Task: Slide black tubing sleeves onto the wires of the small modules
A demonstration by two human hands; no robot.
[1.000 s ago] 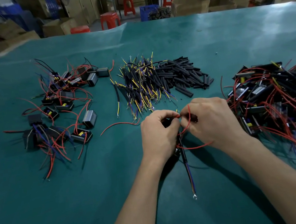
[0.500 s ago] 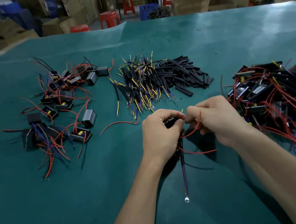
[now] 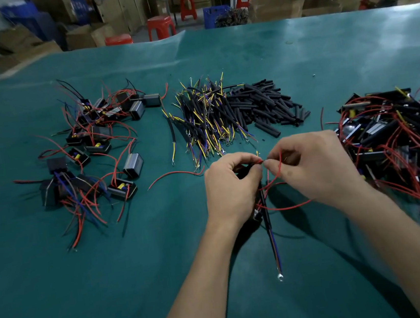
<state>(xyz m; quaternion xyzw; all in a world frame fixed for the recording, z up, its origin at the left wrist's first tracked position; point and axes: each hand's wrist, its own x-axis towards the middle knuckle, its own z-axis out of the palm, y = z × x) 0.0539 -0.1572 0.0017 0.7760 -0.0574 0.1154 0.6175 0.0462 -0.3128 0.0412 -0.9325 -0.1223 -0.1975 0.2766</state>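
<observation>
Well to the left of our left hand lies a scatter of small modules [image 3: 100, 146] with red wires trailing from them across the green table cover [image 3: 61, 298]. One grey module [image 3: 133, 164] sits at the near edge of that group, closer to our left hand than the others. A loose red wire [image 3: 176, 174] curves over the cover just left of our left hand.

Beyond both hands, a heap of yellow and blue leads with black sleeving [image 3: 206, 122] spreads out, and touching its right side is the pile of black tubing sleeves [image 3: 263, 103].

Our left hand [image 3: 231, 185] is curled closed, thumb and forefinger pinching the end of a red wire at their tips; something dark is tucked inside the fist, but we cannot tell what it is. Below this hand a black sleeved lead [image 3: 269, 231] hangs toward us, ending in a small metal ring terminal [image 3: 280, 277].

Our right hand [image 3: 317, 168] meets the left fingertip to fingertip. Its thumb and forefinger pinch the red wire [image 3: 279, 168], which loops down between the two hands and runs under the right palm.

Just right of our right hand lies a dense tangle of modules, black sleeves and red wires [image 3: 398, 139].
</observation>
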